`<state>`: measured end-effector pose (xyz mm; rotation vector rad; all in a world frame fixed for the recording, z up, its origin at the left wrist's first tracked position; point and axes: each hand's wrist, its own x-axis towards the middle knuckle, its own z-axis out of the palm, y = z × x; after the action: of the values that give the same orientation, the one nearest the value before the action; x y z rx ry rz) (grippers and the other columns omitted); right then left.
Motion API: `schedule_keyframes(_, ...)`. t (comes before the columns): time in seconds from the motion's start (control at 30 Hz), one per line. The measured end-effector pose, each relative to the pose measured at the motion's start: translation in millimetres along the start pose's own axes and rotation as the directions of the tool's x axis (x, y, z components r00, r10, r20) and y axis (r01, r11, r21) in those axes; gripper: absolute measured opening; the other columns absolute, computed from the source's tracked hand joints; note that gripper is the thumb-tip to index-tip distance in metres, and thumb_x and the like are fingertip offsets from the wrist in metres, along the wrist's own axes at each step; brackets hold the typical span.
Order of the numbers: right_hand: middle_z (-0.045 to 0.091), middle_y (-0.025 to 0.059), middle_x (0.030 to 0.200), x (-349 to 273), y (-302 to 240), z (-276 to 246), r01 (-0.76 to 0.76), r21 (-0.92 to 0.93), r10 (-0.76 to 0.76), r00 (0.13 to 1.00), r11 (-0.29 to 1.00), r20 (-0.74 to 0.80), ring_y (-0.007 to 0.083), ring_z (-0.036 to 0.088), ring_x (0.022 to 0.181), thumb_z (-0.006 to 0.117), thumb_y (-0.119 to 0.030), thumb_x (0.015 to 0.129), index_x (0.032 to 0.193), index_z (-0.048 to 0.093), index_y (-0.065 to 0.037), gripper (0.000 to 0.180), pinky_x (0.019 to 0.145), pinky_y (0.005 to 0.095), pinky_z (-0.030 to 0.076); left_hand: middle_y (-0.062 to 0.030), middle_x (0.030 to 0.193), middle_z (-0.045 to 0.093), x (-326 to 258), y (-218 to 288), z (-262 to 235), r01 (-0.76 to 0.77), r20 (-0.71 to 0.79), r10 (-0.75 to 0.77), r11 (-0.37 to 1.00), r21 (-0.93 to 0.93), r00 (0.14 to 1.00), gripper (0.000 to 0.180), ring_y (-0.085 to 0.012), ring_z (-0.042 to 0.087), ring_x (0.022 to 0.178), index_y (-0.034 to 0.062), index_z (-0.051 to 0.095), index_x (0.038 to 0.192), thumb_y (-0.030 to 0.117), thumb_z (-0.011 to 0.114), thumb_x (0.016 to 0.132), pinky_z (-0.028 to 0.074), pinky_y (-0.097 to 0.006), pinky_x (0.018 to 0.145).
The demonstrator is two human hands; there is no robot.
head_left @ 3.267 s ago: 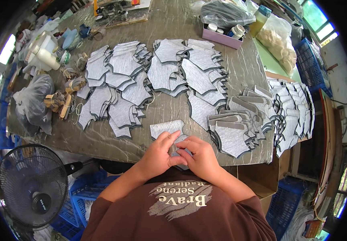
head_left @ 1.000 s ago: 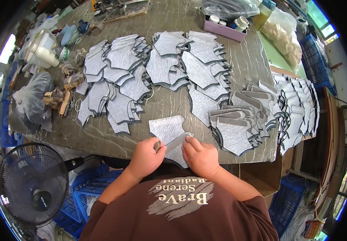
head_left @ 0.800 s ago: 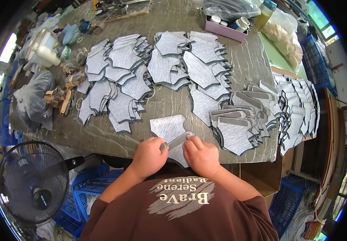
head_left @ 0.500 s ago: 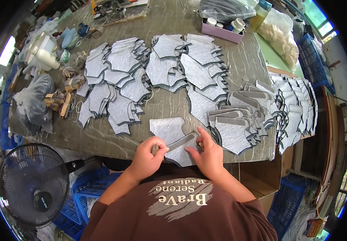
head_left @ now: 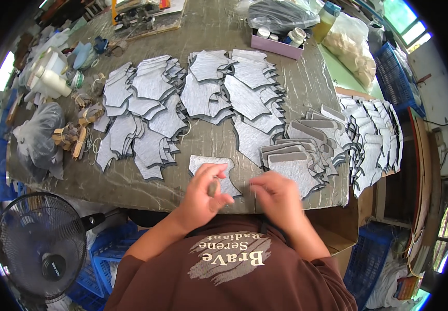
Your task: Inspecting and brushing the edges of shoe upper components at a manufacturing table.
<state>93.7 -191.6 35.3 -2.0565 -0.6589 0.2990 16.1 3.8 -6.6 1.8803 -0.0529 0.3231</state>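
At the near edge of the grey, scuffed workbench (head_left: 130, 181), midway along it, lies a flat grey cut piece with a notched outline and dark rim (head_left: 209, 166). The left hand (head_left: 204, 194) rests on its near part, fingers curled together and pinching a small dark strip (head_left: 213, 187) between thumb and fingertips. The right hand (head_left: 276, 193) sits just beside it to the right, over the bench edge, its fingers bent inward; whether it grips anything cannot be told, though a thin pale line shows below its thumb.

Just right of the right hand, near the bench's right near corner, stands a fanned stack of grey pieces with dark bands across them (head_left: 299, 155). Beyond it, along the right edge, a second overlapping row of pale grey pieces (head_left: 372, 140) spreads out. Across the middle of the bench more grey notched pieces lie in overlapping heaps (head_left: 182, 103). At the left edge sit a clear plastic bag (head_left: 37, 142) and a bunch of wooden clips (head_left: 73, 136). Toward the far right corner stands a shallow lilac box with small jars (head_left: 278, 44). Below the bench's left near corner stands a black electric fan (head_left: 42, 249).
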Motion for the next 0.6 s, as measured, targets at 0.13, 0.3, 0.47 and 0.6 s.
schedule_keyframes(0.13,0.061,0.0170,0.076,7.5,-0.2,35.4,0.030,0.182,-0.063,0.982,0.983,0.180,0.0348,0.060,0.066,0.064,-0.001,0.071,0.084,0.064,-0.001,0.012,0.058,0.0381,0.048,-0.0182,0.107,0.048,7.6,18.2,8.7,-0.183,0.192,0.134,0.946,0.266,0.972,0.083,-0.0315,0.058,0.075,-0.0009,0.034,0.133,0.054,0.061,0.078,0.049,-0.039,0.064)
schedule_keyframes(0.3,0.060,0.0135,0.071,13.2,3.4,45.2,0.046,0.272,-0.106,0.972,0.961,0.208,0.0250,0.058,0.059,0.064,-0.001,0.070,0.083,0.064,0.000,0.013,0.054,0.0333,0.045,-0.0180,0.107,0.048,3.2,17.1,1.6,-0.170,0.208,0.113,0.945,0.280,0.972,0.083,-0.0314,0.058,0.079,-0.0012,0.034,0.134,0.055,0.060,0.079,0.050,-0.038,0.063)
schedule_keyframes(0.47,0.060,0.0019,0.065,16.7,10.3,44.2,-0.322,0.558,0.071,0.903,0.765,0.425,0.0046,0.048,0.061,0.066,-0.003,0.077,0.079,0.066,0.001,0.005,0.054,0.0229,0.039,-0.0159,0.107,0.051,1.7,3.7,5.1,-0.192,0.101,0.186,0.980,0.051,0.977,0.066,-0.0247,0.059,0.078,-0.0017,0.041,0.128,0.042,0.063,0.084,0.049,-0.034,0.062)
schedule_keyframes(0.6,0.065,0.0032,0.074,19.6,9.7,46.3,-0.456,0.697,0.063,0.857,0.554,0.511,0.0064,0.055,0.066,0.063,-0.002,0.082,0.079,0.067,0.000,0.005,0.058,0.0211,0.042,-0.0114,0.114,0.051,-5.0,9.6,-0.3,0.248,0.137,-0.211,0.892,-0.377,0.968,0.044,-0.0067,0.054,0.068,-0.0026,0.050,0.118,0.031,0.059,0.091,0.045,-0.019,0.055)
